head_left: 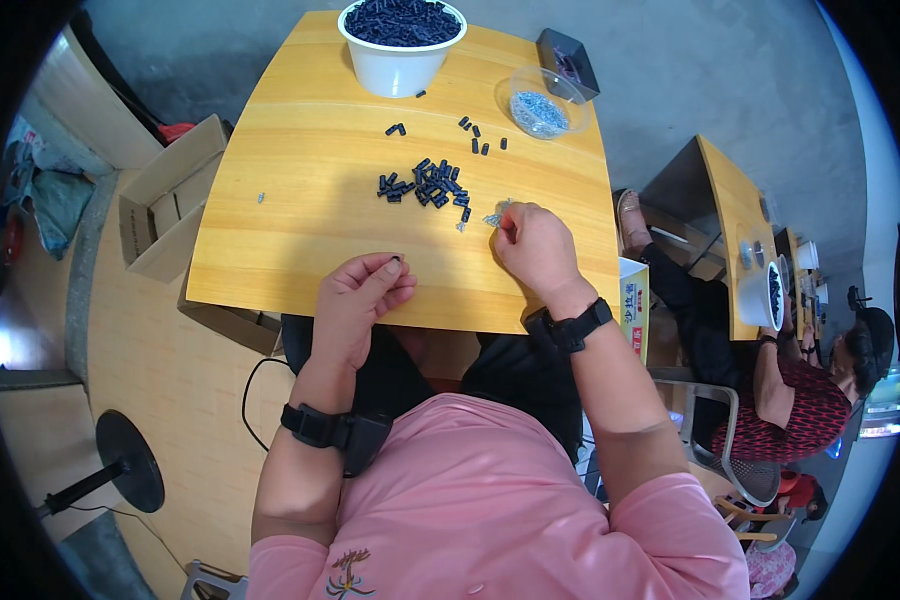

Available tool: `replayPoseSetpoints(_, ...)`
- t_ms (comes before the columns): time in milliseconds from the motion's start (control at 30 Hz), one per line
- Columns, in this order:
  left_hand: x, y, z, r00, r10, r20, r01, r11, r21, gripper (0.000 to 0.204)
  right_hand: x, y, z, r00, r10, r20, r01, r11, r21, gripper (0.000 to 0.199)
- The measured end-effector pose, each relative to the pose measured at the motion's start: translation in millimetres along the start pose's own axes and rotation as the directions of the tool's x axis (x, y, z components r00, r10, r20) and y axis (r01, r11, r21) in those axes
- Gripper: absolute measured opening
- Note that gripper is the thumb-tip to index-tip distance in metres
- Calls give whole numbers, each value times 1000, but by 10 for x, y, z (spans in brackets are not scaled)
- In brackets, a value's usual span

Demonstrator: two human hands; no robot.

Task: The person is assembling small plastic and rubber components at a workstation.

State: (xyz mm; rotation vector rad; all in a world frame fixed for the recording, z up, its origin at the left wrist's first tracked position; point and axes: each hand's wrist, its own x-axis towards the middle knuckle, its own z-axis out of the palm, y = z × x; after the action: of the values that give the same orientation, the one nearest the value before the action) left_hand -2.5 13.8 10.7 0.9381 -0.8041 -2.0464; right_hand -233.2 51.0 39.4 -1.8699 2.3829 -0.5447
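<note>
Black piece (397, 259) pinched in left grip (358, 290), right grip (539, 250) at silvery bits (491, 219), hold unclear, lettered carton (633, 312) nearby

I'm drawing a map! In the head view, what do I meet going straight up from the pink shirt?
Pink shirt → left hand → black pile → two loose black pieces → white tub.

On the table (300, 150), a bucket (395, 75) stands behind pieces (436, 186), left of a bowl (574, 112).

Left: open cardboard box (182, 238), round black base (138, 460); teal bundle (62, 212) beyond, a bag, I think. Right: seated co-worker (785, 415).
</note>
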Motion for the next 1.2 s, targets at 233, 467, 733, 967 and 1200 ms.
replayPoseSetpoints(233,-13,-8,10,1000,13,-3,-13,1000,17,17,-199,-1,-64,998,14,60,-16,999,33,8)
replayPoseSetpoints(467,-3,-8,4,1000,13,-9,-12,1000,16,17,-228,33,-144,993,85,78,-98,978,187,13)
replayPoseSetpoints(733,-26,-7,3,1000,21,-9,-21,1000,1,17,-195,79,-44,999,-35,-6,35,992,119,9)
replayPoseSetpoints(967,-58,-29,9,997,59,46,-63,994,90,18,-272,29,-82,993,100,63,-118,873,474,8)
replayPoseSetpoints(1200,-176,2,129,981,58,185,-125,919,374,20,-353,-511,-360,981,-169,96,75,786,613,7)
